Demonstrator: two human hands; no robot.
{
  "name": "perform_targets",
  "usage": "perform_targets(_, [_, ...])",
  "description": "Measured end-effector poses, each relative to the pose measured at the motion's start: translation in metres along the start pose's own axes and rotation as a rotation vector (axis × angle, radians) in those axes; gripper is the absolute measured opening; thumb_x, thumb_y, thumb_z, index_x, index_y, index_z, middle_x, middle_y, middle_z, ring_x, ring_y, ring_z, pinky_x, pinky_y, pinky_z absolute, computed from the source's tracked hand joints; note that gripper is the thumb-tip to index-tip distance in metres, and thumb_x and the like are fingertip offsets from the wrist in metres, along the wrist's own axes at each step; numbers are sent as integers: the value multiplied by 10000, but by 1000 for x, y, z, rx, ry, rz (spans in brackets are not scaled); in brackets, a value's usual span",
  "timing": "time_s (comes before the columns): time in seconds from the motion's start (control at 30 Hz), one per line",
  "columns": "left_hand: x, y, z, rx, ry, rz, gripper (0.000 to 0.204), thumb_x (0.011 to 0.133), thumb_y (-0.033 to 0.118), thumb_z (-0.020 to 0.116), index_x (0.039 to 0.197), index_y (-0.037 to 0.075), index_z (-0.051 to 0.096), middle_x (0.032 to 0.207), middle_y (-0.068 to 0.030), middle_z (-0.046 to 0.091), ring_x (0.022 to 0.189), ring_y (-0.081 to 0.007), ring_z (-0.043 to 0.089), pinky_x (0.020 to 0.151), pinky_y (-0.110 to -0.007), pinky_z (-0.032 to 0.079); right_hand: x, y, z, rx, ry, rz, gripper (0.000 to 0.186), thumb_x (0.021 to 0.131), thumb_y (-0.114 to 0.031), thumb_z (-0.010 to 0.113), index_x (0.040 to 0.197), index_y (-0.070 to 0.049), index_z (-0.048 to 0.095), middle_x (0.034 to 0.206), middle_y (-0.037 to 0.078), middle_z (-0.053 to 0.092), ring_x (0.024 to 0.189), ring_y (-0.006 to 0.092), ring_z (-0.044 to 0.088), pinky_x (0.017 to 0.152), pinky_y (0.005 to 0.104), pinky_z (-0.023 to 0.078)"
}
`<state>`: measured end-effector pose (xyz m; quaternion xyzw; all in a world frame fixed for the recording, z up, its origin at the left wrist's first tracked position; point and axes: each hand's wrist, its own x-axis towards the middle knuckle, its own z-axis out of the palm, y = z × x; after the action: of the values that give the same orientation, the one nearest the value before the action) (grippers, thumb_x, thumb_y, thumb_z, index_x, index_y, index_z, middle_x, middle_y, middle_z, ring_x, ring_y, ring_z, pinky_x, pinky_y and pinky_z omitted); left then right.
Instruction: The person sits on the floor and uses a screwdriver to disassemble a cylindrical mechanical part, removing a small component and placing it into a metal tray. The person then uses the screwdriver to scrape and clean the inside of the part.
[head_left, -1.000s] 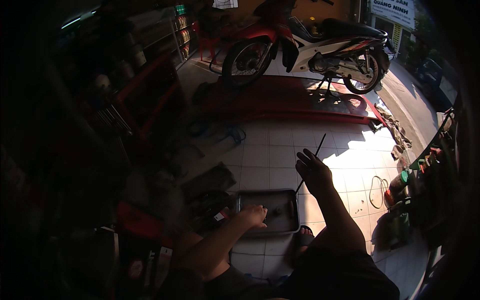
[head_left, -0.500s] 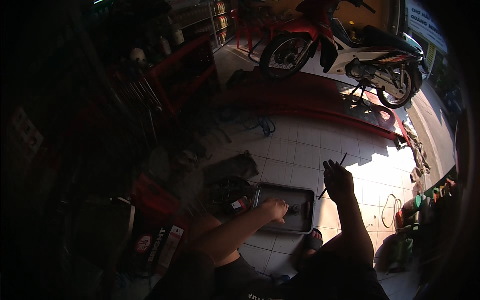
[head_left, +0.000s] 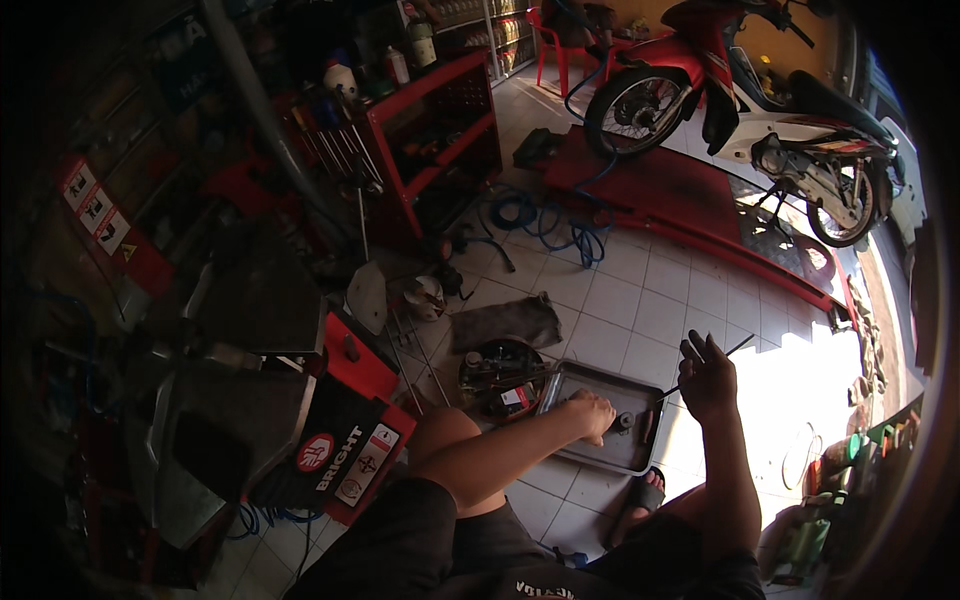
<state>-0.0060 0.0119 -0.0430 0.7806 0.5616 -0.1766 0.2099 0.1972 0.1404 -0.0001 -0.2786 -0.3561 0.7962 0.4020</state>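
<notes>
My left hand (head_left: 592,415) reaches over the left part of a shallow grey metal tray (head_left: 612,376) on the floor. Its fingers are curled downward, and whatever they grip is hidden. Close beside them in the tray are a small round dark part (head_left: 625,421) and a short reddish-brown piece (head_left: 647,424). Above the tray's right edge, my right hand (head_left: 710,382) is raised with a thin dark rod (head_left: 741,346) held among its fingers. The rod slants up to the right, its lower end over the tray's edge.
A round bowl of tools and parts (head_left: 498,372) adjoins the tray, with a grey cloth (head_left: 508,322) behind it. A red and white motorbike (head_left: 760,130) stands on a red lift platform (head_left: 650,190). Blue hose (head_left: 575,235), a red tool cart (head_left: 430,150) and a red-black machine (head_left: 340,450) surround the floor.
The whole scene has shifted rightward in the picture and grown brighter. In my right hand the rod now lies at a flatter slant. My left hand stays low over the tray.
</notes>
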Motion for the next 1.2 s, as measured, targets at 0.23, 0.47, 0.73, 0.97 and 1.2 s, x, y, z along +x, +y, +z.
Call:
perform_targets(0.23, [1,0,4,-23,8,-14,620,815,492,763,1237,59,627,1213,-103,672,1126,-306,663,931,-467,515,-36,-18,89,-57,125,192,469,995,-95,465,1461,-58,414,1209,74,584,718,106,466,583,191,384])
perform_targets(0.47, [6,-4,11,-27,-19,0,602,817,480,764,1234,66,629,1208,-106,667,1129,-307,659,934,-456,518,-23,-24,77,115,296,-31,413,1027,-321,536,1368,-88,520,1055,47,585,740,118,528,664,245,469])
perform_targets(0.73, [-2,-1,-6,-52,-38,16,645,835,490,750,1277,51,582,1252,-128,638,1171,-313,631,983,-454,510,-24,-18,63,155,100,-64,388,1042,-289,505,1341,-43,527,1080,75,612,791,134,532,690,274,473])
perform_targets(0.97, [1,2,-5,-9,-25,-7,597,828,497,762,1235,77,643,1220,-93,686,1143,-287,664,937,-420,549,-21,-8,78,230,165,251,359,1015,-396,547,1225,-106,575,995,53,647,774,178,587,684,301,470])
perform_targets(1.2, [-3,3,-6,-15,-18,1,586,822,503,763,1230,100,642,1248,-85,665,1142,-286,661,959,-418,534,-26,-28,63,326,-71,-70,287,1035,-365,515,1196,-135,571,1011,7,620,771,146,564,668,285,464])
